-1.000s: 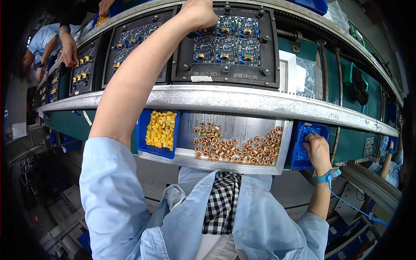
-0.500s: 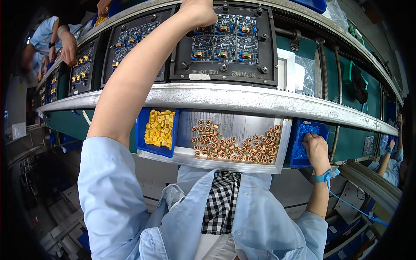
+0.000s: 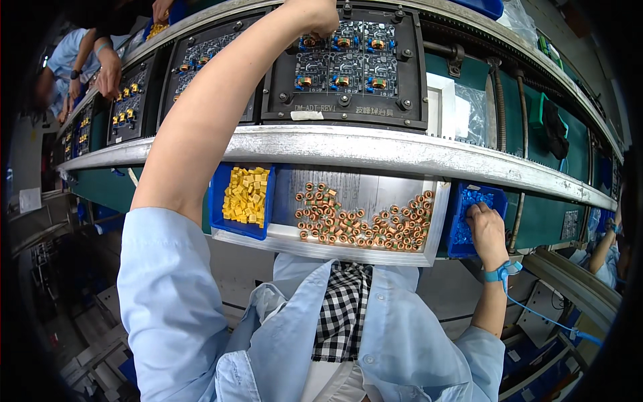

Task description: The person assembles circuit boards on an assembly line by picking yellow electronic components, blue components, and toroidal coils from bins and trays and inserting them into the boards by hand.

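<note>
My left hand (image 3: 317,16) reaches across to the upper edge of a black fixture (image 3: 276,110) that carries several small circuit boards (image 3: 346,65). Its fingers are curled down over the boards, and whatever they grip is hidden. On the boards sit copper-wound ring coils and small blue parts. At the right, my right hand (image 3: 487,231), with a blue wrist strap (image 3: 501,271), dips into a blue bin (image 3: 462,248) of small blue components (image 3: 474,197). Its fingers are bent together among them; I cannot make out what they pinch.
A metal tray (image 3: 348,254) of loose copper coils (image 3: 382,228) lies before me. To its left stands a blue bin (image 3: 213,208) of yellow block parts (image 3: 246,194). A silver rail (image 3: 348,147) runs across. Another person's hand (image 3: 108,74) works over a fixture at the far left.
My left hand has moved slightly to the right and down over the fixture. My right hand stays in the blue bin, shifted slightly left. The fixture has edged slightly left.
</note>
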The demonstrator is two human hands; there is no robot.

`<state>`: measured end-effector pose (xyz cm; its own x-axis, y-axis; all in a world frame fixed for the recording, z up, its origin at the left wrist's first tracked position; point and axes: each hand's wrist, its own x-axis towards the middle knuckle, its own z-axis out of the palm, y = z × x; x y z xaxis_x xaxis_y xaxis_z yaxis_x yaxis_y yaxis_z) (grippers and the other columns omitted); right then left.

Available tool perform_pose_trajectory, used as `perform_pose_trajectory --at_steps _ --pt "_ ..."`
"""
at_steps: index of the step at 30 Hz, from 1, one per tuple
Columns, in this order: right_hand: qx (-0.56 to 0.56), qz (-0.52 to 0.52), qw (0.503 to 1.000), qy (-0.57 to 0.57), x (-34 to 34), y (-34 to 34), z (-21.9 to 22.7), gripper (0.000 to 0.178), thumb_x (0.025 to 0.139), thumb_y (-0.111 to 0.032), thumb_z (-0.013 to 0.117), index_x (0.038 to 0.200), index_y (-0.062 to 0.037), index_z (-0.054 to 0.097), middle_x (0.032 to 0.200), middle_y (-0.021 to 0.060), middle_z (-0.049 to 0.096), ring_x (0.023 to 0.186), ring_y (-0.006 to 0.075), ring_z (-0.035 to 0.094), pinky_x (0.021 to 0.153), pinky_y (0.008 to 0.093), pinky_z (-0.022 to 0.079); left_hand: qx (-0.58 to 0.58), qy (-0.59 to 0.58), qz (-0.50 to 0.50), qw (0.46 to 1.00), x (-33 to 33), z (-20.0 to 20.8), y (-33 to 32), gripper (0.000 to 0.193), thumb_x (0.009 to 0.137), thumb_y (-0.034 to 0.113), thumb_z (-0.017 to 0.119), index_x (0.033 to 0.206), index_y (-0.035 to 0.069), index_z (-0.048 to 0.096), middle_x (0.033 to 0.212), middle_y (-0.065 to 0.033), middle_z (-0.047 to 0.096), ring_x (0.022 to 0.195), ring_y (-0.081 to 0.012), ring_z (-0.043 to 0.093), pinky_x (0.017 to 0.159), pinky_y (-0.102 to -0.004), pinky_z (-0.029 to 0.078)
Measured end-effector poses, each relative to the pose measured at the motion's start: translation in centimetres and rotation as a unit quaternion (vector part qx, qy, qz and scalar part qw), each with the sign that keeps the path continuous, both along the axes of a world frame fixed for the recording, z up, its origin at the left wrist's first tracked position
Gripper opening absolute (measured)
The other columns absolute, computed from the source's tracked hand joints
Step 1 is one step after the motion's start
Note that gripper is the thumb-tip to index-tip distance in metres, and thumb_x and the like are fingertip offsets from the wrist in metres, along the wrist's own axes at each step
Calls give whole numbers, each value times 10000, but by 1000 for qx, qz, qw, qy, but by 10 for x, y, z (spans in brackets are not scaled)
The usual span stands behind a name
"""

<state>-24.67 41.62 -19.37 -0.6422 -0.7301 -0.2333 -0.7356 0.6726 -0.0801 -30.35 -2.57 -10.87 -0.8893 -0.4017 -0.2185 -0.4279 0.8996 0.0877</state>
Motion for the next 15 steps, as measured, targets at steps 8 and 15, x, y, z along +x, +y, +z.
perform_pose_trajectory --at_steps 8,15 --pt "-33 -27 999 -28 4 -1 11 79 751 24 566 796 -13 513 740 128 570 602 289 538 601 360 445 -93 -22 -32 995 -10 -13 -12 219 644 65 555 763 -100 633 794 -243 642 776 -377 625 704 -406 512" --pt "-78 -27 996 -38 6 -2 12 95 747 38 563 789 -11 493 713 125 559 579 289 525 586 368 441 -55 30 -47 997 -2 -26 -19 235 646 85 552 756 -109 627 789 -258 636 776 -383 625 699 -412 510"
